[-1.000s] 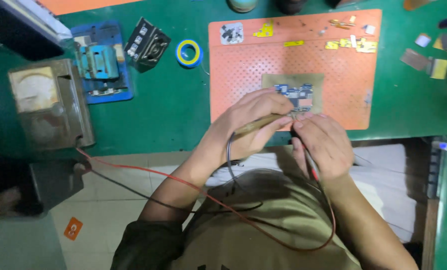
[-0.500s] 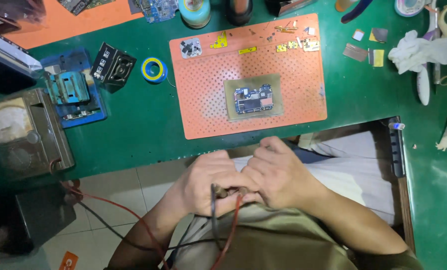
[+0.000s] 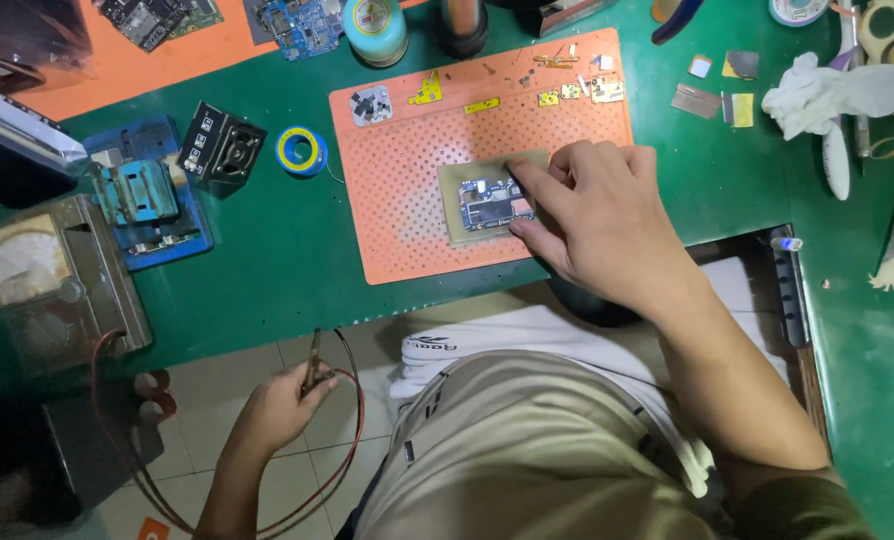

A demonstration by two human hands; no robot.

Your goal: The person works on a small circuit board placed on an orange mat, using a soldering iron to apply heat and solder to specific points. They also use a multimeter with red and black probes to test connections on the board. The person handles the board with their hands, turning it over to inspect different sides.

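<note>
The right hand (image 3: 592, 215) rests on the orange mat (image 3: 407, 220), its fingers (image 3: 532, 180) curled narrowly around the edge of a tan holder plate (image 3: 457, 215). In that plate lies one circuit board (image 3: 492, 203), blue and dark; the forefinger touches its upper right corner and the thumb lies against its lower right side. The plate sits near the middle of the mat, on the green table (image 3: 277, 270).

The left hand (image 3: 282, 405) is down below the table edge, over the floor, closed on two probes (image 3: 314, 362) whose tips point up. One red lead and one dark lead (image 3: 352, 420) loop from it down and back towards the analogue meter (image 3: 52, 285) at the left.

Along the mat's far edge lie several small yellow and metal parts (image 3: 567, 92), too small to count surely. Beside the mat stands one blue-and-yellow tape roll (image 3: 301, 150), then one black block (image 3: 222, 145) and one blue fixture (image 3: 147, 200). Beyond them, one teal jar (image 3: 375, 28) and one dark jar (image 3: 463, 25) stand upright; what they hold is not visible. A white crumpled cloth (image 3: 827, 95) lies at the far right.
</note>
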